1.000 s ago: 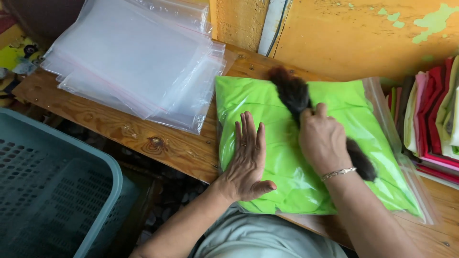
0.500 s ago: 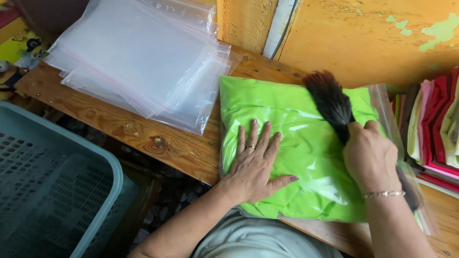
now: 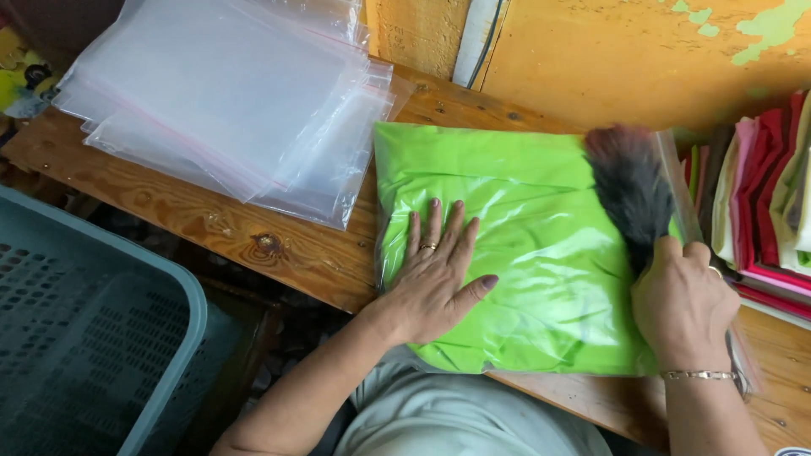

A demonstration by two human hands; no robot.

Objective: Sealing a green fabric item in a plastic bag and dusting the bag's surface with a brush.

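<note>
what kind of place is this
Probably a small clothes-packing workshop: a stack of empty clear bags on a wooden table, a bagged green garment, and folded coloured cloth at the right.

The bagged cloth is bright lime green under clear film. The feather brush is dark brown-black. The clear bags carry thin red seal lines. The tabletop is orange-brown grained wood; the basket grey-teal; the folded cloths red, pink and cream.
</note>
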